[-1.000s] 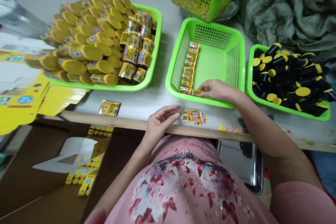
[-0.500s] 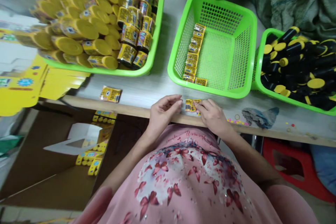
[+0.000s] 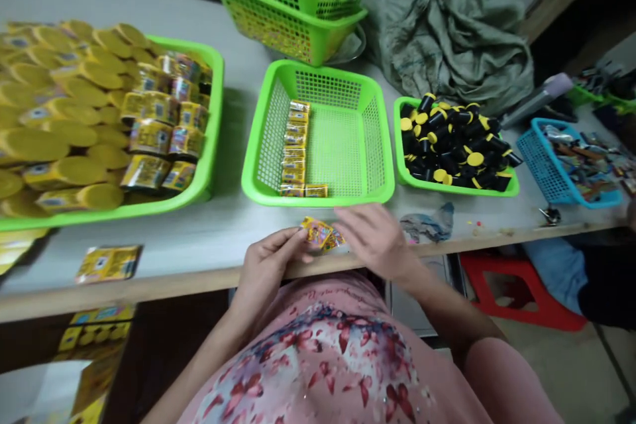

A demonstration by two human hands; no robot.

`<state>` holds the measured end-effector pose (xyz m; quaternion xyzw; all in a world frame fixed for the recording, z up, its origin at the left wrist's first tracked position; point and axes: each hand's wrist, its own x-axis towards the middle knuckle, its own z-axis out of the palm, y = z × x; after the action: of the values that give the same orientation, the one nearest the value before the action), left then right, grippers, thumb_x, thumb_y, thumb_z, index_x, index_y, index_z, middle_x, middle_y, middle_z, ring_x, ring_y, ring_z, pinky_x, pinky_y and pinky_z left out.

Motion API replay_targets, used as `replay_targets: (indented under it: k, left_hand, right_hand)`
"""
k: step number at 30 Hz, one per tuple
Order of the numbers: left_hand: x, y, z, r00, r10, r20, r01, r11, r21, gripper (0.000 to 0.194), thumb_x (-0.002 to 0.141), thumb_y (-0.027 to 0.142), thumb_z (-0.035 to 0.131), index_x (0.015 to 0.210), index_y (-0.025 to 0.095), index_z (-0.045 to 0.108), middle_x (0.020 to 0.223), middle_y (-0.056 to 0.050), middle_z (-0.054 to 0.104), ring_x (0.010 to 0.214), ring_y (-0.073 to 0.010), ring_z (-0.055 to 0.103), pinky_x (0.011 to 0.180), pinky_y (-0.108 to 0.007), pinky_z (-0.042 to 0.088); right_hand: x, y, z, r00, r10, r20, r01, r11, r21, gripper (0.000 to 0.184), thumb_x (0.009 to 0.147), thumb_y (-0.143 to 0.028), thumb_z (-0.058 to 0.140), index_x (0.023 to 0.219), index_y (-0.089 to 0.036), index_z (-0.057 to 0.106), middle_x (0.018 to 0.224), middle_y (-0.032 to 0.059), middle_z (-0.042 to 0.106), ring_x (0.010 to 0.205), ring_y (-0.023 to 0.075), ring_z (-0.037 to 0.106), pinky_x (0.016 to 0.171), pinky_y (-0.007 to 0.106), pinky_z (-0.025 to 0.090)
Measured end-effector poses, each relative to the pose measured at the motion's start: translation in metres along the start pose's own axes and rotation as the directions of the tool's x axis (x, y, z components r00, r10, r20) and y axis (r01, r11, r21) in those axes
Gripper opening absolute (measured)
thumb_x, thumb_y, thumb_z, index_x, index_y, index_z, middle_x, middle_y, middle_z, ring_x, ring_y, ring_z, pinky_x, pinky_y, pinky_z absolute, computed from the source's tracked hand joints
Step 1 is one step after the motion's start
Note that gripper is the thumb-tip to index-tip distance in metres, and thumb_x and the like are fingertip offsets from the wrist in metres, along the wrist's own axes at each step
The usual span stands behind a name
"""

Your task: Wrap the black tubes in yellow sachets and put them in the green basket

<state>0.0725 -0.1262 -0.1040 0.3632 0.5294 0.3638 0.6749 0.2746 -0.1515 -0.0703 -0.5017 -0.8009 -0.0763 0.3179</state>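
Pale wood-edged tabletop [image 3: 193, 243], yellow packet [image 3: 316, 232] in pinched left hand [image 3: 268, 258], blurry right hand [image 3: 375, 238], grip unclear.

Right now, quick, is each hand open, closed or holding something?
Left hand: closed, pinching a small yellow printed packet at its edge.
Right hand: open, fingers extended beside the packet, slightly blurred; nothing visibly held.

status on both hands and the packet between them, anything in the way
Left hand pinching yellow packet. Right hand open beside it, motion-blurred. Crumpled rag right of the right hand, not between packet and green basket.
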Motion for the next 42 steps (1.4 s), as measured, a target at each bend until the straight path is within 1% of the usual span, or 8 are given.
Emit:
replay_targets:
  k: [3,8,16,28,32,34,38,42]
  left_hand:
    - [0.002,0.000,-0.002,0.999,-0.046,-0.017,0.046,0.998,-0.034,0.035,0.050,0.041,0.095,0.069,0.018,0.078,0.062,0.000,0.074,0.049,-0.0111,0.063,0.057,-0.021,0.053]
    - [0.002,-0.003,-0.003,0.996,-0.090,-0.014,0.087,0.989,-0.120,0.036,0.041,0.030,0.098,0.067,0.018,0.077,0.070,-0.002,0.077,0.057,-0.0140,0.069,0.060,-0.023,0.057]
    - [-0.001,-0.008,-0.001,0.993,-0.096,0.072,0.106,0.981,-0.161,0.030,0.053,0.039,0.094,0.069,0.019,0.080,0.072,-0.004,0.078,0.062,-0.0166,0.071,0.073,-0.030,0.060]
    - [-0.001,-0.006,-0.002,0.990,-0.096,0.104,0.118,0.965,-0.236,0.023,0.047,0.022,0.094,0.065,0.020,0.079,0.072,-0.004,0.079,0.068,-0.0171,0.072,0.080,-0.033,0.059]
    - [-0.003,-0.006,-0.003,0.993,-0.039,0.111,0.059,0.981,-0.187,0.016,0.056,0.026,0.090,0.069,0.021,0.081,0.079,-0.005,0.080,0.075,-0.0187,0.073,0.088,-0.035,0.057]
    - [-0.003,-0.007,-0.002,0.991,-0.033,0.132,0.059,0.979,-0.196,0.014,0.061,0.029,0.088,0.071,0.022,0.081,0.081,-0.005,0.080,0.076,-0.0186,0.072,0.088,-0.035,0.057]
    - [-0.002,-0.009,-0.002,0.989,-0.030,0.147,0.056,0.984,-0.170,0.013,0.064,0.031,0.086,0.070,0.021,0.081,0.075,-0.003,0.078,0.070,-0.0166,0.069,0.082,-0.033,0.057]
    - [-0.003,-0.009,-0.004,0.989,-0.012,0.147,0.031,0.991,-0.133,0.012,0.056,0.022,0.088,0.062,0.021,0.078,0.074,-0.002,0.076,0.070,-0.0156,0.067,0.078,-0.031,0.054]
  right_hand:
    - [0.013,0.064,-0.028,0.980,0.166,-0.112,-0.181,0.974,-0.139,0.021,0.100,-0.020,0.050,0.107,-0.019,0.071,0.099,0.0072,0.074,0.093,0.0208,0.064,0.086,0.037,0.052]
    - [0.042,0.176,-0.049,0.874,0.475,0.105,-0.360,0.776,-0.518,0.027,0.089,-0.010,0.054,0.111,-0.009,0.069,0.116,0.0192,0.069,0.105,0.0325,0.058,0.089,0.047,0.046]
    - [0.052,0.212,-0.052,0.797,0.485,0.359,-0.124,0.715,-0.688,0.034,0.097,-0.014,0.038,0.103,-0.005,0.070,0.113,0.0252,0.064,0.105,0.0295,0.054,0.081,0.043,0.038]
    - [0.059,0.187,-0.064,0.803,0.554,0.221,-0.284,0.681,-0.675,0.037,0.087,-0.017,0.059,0.120,-0.001,0.061,0.120,0.0277,0.061,0.118,0.0393,0.056,0.097,0.054,0.044]
    - [0.052,0.122,-0.061,0.832,0.534,-0.153,-0.550,0.829,-0.098,0.047,0.085,-0.030,0.066,0.127,-0.011,0.058,0.108,0.0166,0.068,0.084,0.0219,0.065,0.079,0.042,0.055]
    - [0.041,0.075,-0.052,0.837,0.539,-0.094,-0.504,0.826,0.251,0.038,0.085,-0.038,0.067,0.117,-0.017,0.066,0.106,0.0119,0.070,0.078,0.0177,0.065,0.070,0.036,0.056]
    - [0.015,0.012,-0.026,0.707,0.595,0.382,-0.683,0.433,0.588,0.031,0.083,-0.047,0.071,0.104,-0.024,0.071,0.094,0.0046,0.074,0.075,0.0162,0.069,0.073,0.036,0.061]
    - [0.003,0.003,-0.007,0.536,0.535,0.653,-0.764,-0.022,0.644,0.040,0.075,-0.053,0.078,0.097,-0.021,0.073,0.088,0.0046,0.075,0.071,0.0171,0.070,0.074,0.040,0.064]
